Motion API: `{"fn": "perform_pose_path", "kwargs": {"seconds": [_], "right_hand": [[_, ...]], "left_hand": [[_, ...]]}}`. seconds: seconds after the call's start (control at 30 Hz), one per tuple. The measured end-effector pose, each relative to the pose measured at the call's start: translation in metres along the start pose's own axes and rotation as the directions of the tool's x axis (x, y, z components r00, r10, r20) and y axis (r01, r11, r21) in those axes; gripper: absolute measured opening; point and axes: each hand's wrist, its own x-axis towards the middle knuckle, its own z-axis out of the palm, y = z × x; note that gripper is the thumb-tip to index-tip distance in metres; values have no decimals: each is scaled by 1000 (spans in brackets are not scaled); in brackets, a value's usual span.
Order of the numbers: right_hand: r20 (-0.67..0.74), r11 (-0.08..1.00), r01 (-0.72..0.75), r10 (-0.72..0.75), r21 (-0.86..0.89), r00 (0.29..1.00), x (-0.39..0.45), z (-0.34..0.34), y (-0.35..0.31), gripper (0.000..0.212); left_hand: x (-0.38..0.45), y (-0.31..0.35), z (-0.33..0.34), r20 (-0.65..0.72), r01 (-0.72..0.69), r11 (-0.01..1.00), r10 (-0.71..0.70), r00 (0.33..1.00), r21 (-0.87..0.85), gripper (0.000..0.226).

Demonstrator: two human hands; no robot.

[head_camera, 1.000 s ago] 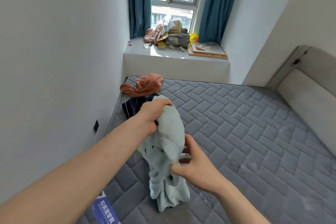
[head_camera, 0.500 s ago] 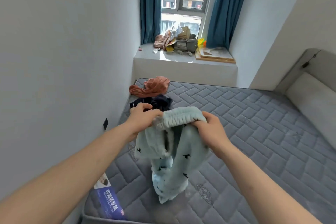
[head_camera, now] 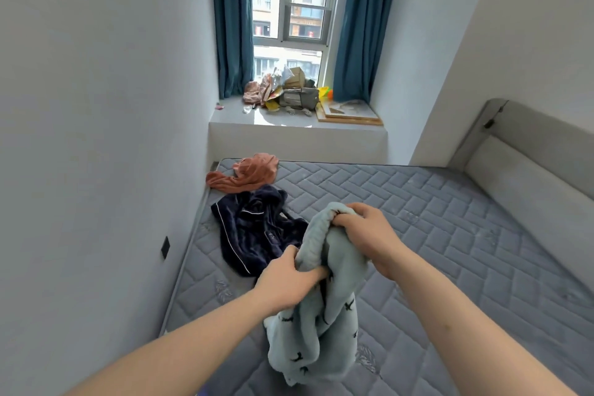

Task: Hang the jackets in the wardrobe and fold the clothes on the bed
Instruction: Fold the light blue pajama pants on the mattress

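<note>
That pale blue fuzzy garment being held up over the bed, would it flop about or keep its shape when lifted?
Probably floppy: the pale blue garment sags in loose folds below the left hand and right hand gripping it. It looks fleecy, so likely easy to grip, not slippery. Its bunched bulk suggests soft and fairly light, though weight can't be confirmed.

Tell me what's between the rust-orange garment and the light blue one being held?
Head view: the navy garment lies crumpled on the mattress between the rust-orange garment and the light blue garment.
</note>
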Motion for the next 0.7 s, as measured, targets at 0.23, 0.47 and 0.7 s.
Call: {"fn": "perform_pose_path", "kwargs": {"seconds": [0.23, 0.47, 0.7], "right_hand": [[-158, 992, 15, -35, -124, 987, -15, -10, 21, 17], [-122, 848, -36, -34, -529, 992, -25, -33, 85, 12], [-1, 670, -195, 279, -717, 960, -38, -31, 161, 20]], "left_hand": [[22, -35, -52, -129, -121, 819, 231, 964, 561, 36], [40, -119, -126, -149, 213, 834, -158, 976, 509, 14], [26, -116, -98, 291, 323, 945, -321, 901, 40, 20]]}}
